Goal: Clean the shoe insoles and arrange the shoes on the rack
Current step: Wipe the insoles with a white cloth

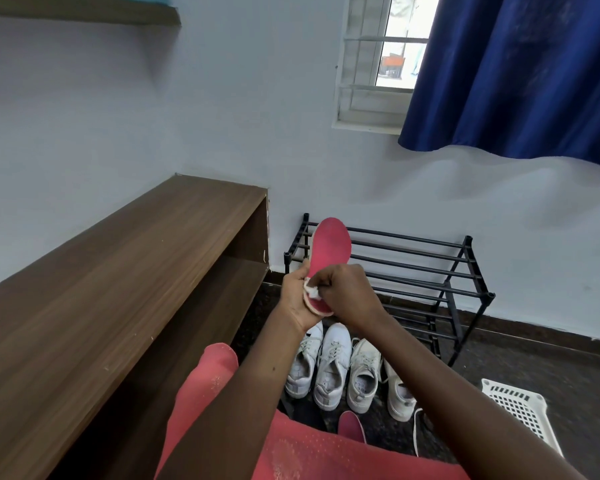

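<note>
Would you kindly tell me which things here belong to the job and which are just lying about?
Job: insole held by left hand; white wad pinched by right hand; second insole on floor; white shoes; rack.
Lying about: basket; wooden bench; curtain.

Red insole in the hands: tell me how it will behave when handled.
The red insole is thin and stands nearly straight while the left hand holds only its heel end, so it is probably light and springy rather than floppy. The right hand presses a white wad on it without visible buckling, so it likely tolerates firm wiping.
</note>
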A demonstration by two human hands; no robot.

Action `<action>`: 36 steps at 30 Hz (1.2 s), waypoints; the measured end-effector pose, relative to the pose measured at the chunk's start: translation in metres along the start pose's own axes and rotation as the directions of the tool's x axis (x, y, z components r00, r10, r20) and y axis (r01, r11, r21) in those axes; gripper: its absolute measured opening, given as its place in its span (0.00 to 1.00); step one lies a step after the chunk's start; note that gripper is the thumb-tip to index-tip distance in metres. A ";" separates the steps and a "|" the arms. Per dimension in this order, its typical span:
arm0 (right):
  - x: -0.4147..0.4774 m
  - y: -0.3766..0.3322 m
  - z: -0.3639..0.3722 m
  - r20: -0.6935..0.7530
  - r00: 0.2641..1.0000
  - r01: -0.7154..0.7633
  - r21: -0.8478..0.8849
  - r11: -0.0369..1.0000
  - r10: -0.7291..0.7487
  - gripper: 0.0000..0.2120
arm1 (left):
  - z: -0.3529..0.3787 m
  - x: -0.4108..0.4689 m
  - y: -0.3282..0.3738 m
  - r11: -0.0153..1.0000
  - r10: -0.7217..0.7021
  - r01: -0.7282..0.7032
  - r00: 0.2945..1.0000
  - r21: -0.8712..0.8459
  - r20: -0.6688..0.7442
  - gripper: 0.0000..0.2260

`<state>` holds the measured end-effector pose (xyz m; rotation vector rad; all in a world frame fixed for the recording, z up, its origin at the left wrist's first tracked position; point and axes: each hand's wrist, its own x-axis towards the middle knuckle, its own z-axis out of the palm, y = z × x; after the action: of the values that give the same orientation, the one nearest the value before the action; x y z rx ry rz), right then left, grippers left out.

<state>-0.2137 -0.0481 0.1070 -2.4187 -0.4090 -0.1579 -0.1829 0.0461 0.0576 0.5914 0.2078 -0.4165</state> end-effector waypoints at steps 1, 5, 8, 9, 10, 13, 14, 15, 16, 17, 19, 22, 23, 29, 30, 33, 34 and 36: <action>0.005 0.003 0.000 -0.017 1.000 -0.001 -0.028 1.000 0.000 0.09 | 0.003 -0.003 -0.002 1.000 -0.011 0.011 1.000 0.011 0.014 0.21; 0.014 0.008 0.005 -0.073 0.996 -0.052 -0.085 0.995 0.045 0.09 | 0.005 -0.005 -0.007 1.000 -0.016 0.015 0.999 0.018 0.043 0.18; 0.008 0.005 0.005 -0.027 0.999 -0.042 -0.034 0.999 0.041 0.11 | -0.001 -0.003 -0.001 1.000 -0.011 0.011 1.000 0.023 0.026 0.19; 0.005 0.003 0.005 0.003 0.999 -0.046 -0.004 0.999 0.046 0.13 | -0.003 -0.001 0.002 1.000 -0.004 0.004 1.000 0.013 0.022 0.19; 0.002 0.003 0.004 0.037 0.998 -0.058 0.030 0.998 0.057 0.14 | -0.006 0.001 0.005 1.000 0.006 -0.006 1.000 0.010 0.013 0.19; -0.001 0.007 -0.004 0.181 0.975 -0.159 0.188 0.969 0.125 0.14 | -0.006 0.002 0.006 1.000 0.020 -0.020 1.000 -0.007 0.014 0.23; 0.000 0.010 -0.008 0.227 0.961 -0.223 0.286 0.932 0.160 0.14 | -0.006 0.003 0.005 0.999 0.026 -0.026 1.000 -0.021 0.016 0.25; 0.001 0.013 -0.010 0.282 0.938 -0.310 0.424 0.851 0.201 0.15 | -0.006 0.003 0.004 0.999 0.028 -0.028 0.999 -0.027 0.030 0.27; 0.002 0.016 -0.012 0.338 0.908 -0.402 0.541 0.739 0.247 0.17 | -0.007 0.004 0.003 1.000 0.022 -0.022 0.999 -0.009 0.041 0.27; 0.004 0.019 -0.013 0.365 0.891 -0.445 0.595 0.669 0.268 0.18 | -0.006 0.003 0.002 1.000 0.020 -0.020 0.999 0.007 0.047 0.27; 0.008 0.025 -0.011 0.317 0.911 -0.401 0.532 0.746 0.264 0.18 | -0.003 0.001 0.000 0.999 0.022 -0.022 0.999 0.023 0.039 0.26; 0.009 0.020 -0.008 0.120 0.980 -0.164 0.063 0.984 0.156 0.12 | -0.004 0.001 -0.003 0.999 0.018 -0.019 1.000 0.032 0.024 0.25; 0.008 0.017 -0.008 0.050 0.993 -0.103 -0.071 0.992 0.107 0.12 | -0.004 0.001 -0.005 0.999 0.017 -0.018 1.000 0.034 0.014 0.24; -0.010 -0.009 0.002 0.076 0.997 0.009 -0.299 0.954 0.014 0.13 | 0.000 -0.003 0.001 0.996 0.034 -0.027 0.996 0.080 -0.087 0.21; -0.012 -0.010 0.005 0.094 0.996 0.018 -0.287 0.958 0.009 0.13 | 0.000 -0.002 0.002 0.994 0.072 -0.061 0.991 0.093 -0.117 0.19; -0.014 -0.008 0.009 0.107 0.994 0.052 -0.205 0.977 -0.031 0.11 | -0.002 -0.001 0.003 0.995 0.090 -0.082 0.986 0.063 -0.139 0.19; -0.012 -0.006 0.009 0.093 0.995 0.047 -0.189 0.981 -0.030 0.10 | -0.004 0.000 0.002 0.996 0.072 -0.064 0.988 0.060 -0.133 0.20; -0.005 -0.001 0.007 0.040 0.999 0.005 -0.137 0.991 0.000 0.10 | -0.004 -0.001 -0.001 0.998 0.028 -0.023 0.995 0.061 -0.094 0.21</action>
<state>-0.2183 -0.0447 0.1014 -2.5606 -0.4323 -0.1428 -0.1845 0.0479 0.0545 0.6732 0.2788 -0.3714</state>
